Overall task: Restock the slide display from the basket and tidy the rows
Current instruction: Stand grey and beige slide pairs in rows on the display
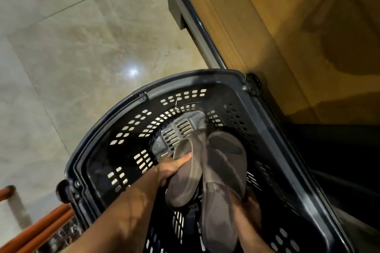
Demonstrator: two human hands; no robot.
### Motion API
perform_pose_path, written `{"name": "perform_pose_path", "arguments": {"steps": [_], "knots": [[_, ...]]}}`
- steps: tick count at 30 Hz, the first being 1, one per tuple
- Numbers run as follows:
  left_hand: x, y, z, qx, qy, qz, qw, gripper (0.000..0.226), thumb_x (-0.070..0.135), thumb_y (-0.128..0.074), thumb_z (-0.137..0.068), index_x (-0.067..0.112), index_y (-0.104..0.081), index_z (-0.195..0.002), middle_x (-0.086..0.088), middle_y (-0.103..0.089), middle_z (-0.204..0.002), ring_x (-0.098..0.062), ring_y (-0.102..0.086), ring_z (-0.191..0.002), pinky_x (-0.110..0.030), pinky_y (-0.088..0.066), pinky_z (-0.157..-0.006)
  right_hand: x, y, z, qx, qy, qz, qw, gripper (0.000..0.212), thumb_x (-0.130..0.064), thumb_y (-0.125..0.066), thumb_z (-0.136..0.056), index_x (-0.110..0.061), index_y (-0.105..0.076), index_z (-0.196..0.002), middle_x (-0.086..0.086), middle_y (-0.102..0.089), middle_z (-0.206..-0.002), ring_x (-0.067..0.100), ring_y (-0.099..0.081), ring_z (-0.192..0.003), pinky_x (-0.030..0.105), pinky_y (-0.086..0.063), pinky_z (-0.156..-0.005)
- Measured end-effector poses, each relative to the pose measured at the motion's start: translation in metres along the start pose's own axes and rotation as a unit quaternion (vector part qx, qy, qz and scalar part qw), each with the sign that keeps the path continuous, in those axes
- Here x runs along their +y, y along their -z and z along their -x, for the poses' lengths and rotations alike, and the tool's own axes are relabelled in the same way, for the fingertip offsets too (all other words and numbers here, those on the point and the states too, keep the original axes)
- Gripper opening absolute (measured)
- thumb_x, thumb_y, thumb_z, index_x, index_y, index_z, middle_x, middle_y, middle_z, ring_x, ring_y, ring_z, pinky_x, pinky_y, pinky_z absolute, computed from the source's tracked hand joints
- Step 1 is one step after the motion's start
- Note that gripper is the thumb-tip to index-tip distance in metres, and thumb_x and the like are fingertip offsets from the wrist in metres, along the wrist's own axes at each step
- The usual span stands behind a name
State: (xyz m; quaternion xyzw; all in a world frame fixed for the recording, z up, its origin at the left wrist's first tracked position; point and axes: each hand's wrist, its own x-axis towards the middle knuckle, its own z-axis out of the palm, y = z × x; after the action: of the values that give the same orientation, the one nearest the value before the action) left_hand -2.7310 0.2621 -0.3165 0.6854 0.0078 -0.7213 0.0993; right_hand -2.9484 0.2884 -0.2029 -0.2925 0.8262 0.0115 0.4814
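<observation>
A black perforated plastic basket (115, 121) stands on the floor below me. Inside it my left hand (172, 167) grips one grey-brown slide (185, 183), thumb laid across its sole. My right hand (249, 209) reaches in from the lower right and holds a second grey-brown slide (221, 172), its fingers curled under the slide and mostly hidden by it. The two slides lie side by side, touching, above the basket's floor (176, 131). The slide display is out of view.
A pale tiled floor (72, 47) stretches to the left. A yellow-brown wooden unit (277, 26) with a dark metal rail (197, 26) runs along the right, close to the basket's rim. Orange bars (41, 226) lie at the lower left.
</observation>
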Motion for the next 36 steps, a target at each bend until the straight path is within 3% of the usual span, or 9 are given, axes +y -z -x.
{"name": "perform_pose_path", "arguments": {"steps": [4,9,13,15,17,24,29,32,36], "knots": [[0.007,-0.005,0.06,-0.014,-0.015,0.089,0.996,0.042,0.026,-0.083,-0.075,-0.001,-0.073,-0.105,-0.02,-0.074,-0.1,-0.033,-0.072,-0.091,-0.044,-0.058,-0.083,-0.014,0.022,0.019,0.009,-0.014,0.016,1.0,0.043,-0.042,-0.063,-0.089,-0.011,-0.057,-0.118,0.011,-0.062,-0.099,0.029,-0.061,-0.096,0.036,-0.047,-0.088],[0.008,-0.009,0.15,0.05,-0.029,0.067,0.996,0.018,0.005,-0.08,-0.077,-0.006,-0.07,-0.087,-0.014,-0.074,-0.076,-0.02,-0.07,-0.057,-0.024,-0.054,-0.05,-0.037,0.049,0.068,0.009,-0.055,-0.03,0.998,0.05,-0.042,-0.074,-0.079,-0.013,-0.061,-0.117,0.013,-0.067,-0.116,0.033,-0.062,-0.108,0.036,-0.047,-0.096],[0.008,0.0,0.245,0.044,-0.046,0.081,0.995,0.023,0.0,-0.078,-0.076,-0.012,-0.069,-0.094,-0.02,-0.074,-0.083,-0.027,-0.071,-0.067,-0.032,-0.056,-0.06,-0.066,0.081,0.129,-0.04,-0.082,-0.071,0.993,0.039,-0.037,-0.076,-0.08,-0.004,-0.064,-0.095,0.016,-0.069,-0.1,0.031,-0.064,-0.092,0.035,-0.05,-0.088],[0.009,0.007,0.295,0.061,-0.064,0.089,0.992,0.022,-0.001,-0.079,-0.075,-0.008,-0.069,-0.093,-0.017,-0.074,-0.08,-0.026,-0.071,-0.065,-0.03,-0.056,-0.058,-0.082,0.1,0.159,-0.058,-0.05,-0.114,0.991,0.03,-0.022,-0.076,-0.082,-0.005,-0.061,-0.102,0.009,-0.066,-0.092,0.027,-0.062,-0.089,0.035,-0.05,-0.085],[0.012,0.014,0.344,0.073,-0.079,0.088,0.99,0.026,0.002,-0.081,-0.074,-0.003,-0.069,-0.096,-0.015,-0.075,-0.084,-0.028,-0.073,-0.074,-0.032,-0.058,-0.063,-0.099,0.119,0.193,-0.079,-0.051,-0.147,0.985,0.039,-0.018,-0.075,-0.083,-0.013,-0.053,-0.115,0.008,-0.059,-0.096,0.027,-0.061,-0.096,0.037,-0.05,-0.09],[0.028,0.024,0.506,0.049,-0.143,0.147,0.978,0.091,0.028,-0.098,-0.041,-0.004,-0.06,-0.117,-0.022,-0.071,-0.106,-0.039,-0.07,-0.096,-0.057,-0.055,-0.087,-0.142,0.186,0.329,-0.141,-0.031,-0.315,0.938,0.047,-0.001,-0.077,-0.078,-0.003,-0.054,-0.12,0.021,-0.07,-0.106,0.035,-0.068,-0.099,0.048,-0.055,-0.088],[0.052,0.02,0.625,0.066,-0.215,0.146,0.963,0.058,0.008,-0.088,-0.066,0.002,-0.057,-0.114,-0.017,-0.073,-0.099,-0.031,-0.073,-0.085,-0.042,-0.059,-0.07,-0.171,0.245,0.403,-0.238,0.035,-0.363,0.9,0.078,-0.018,-0.088,-0.059,-0.007,-0.054,-0.128,0.019,-0.07,-0.11,0.038,-0.068,-0.101,0.05,-0.056,-0.086],[0.065,0.016,0.682,0.057,-0.261,0.118,0.956,0.069,0.02,-0.094,-0.055,0.006,-0.059,-0.114,-0.015,-0.073,-0.103,-0.033,-0.072,-0.092,-0.05,-0.058,-0.08,-0.185,0.278,0.444,-0.251,0.088,-0.402,0.876,0.059,-0.005,-0.08,-0.07,-0.006,-0.056,-0.124,0.019,-0.071,-0.109,0.036,-0.069,-0.099,0.04,-0.056,-0.077],[0.082,-0.006,0.743,0.039,-0.331,0.101,0.938,0.045,0.008,-0.083,-0.069,0.007,-0.061,-0.109,-0.011,-0.074,-0.101,-0.027,-0.072,-0.09,-0.037,-0.055,-0.07,-0.191,0.32,0.487,-0.191,0.15,-0.449,0.86,0.039,0.004,-0.065,-0.082,-0.006,-0.058,-0.118,0.018,-0.072,-0.102,0.034,-0.071,-0.092,0.041,-0.056,-0.076]]}}
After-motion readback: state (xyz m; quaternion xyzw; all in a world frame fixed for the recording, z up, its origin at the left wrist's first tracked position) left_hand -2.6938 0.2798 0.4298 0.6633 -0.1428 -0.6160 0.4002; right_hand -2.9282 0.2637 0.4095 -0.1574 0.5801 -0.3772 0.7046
